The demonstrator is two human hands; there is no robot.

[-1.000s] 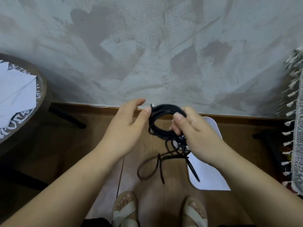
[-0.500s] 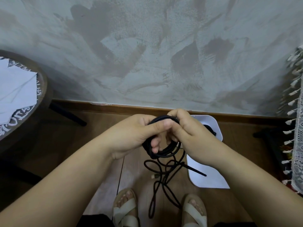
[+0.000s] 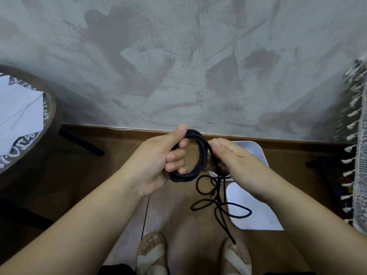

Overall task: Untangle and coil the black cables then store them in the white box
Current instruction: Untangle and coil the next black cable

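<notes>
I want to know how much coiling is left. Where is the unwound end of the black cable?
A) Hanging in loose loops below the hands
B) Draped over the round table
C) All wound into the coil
A: the left hand grips the coil, and the loose tail, pinched by the right hand, dangles in tangled loops beneath them.

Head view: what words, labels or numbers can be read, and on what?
On the round table, white lettering along the dark band: too distorted and cut off to read.
No text visible on the black cable or the white box.
</notes>
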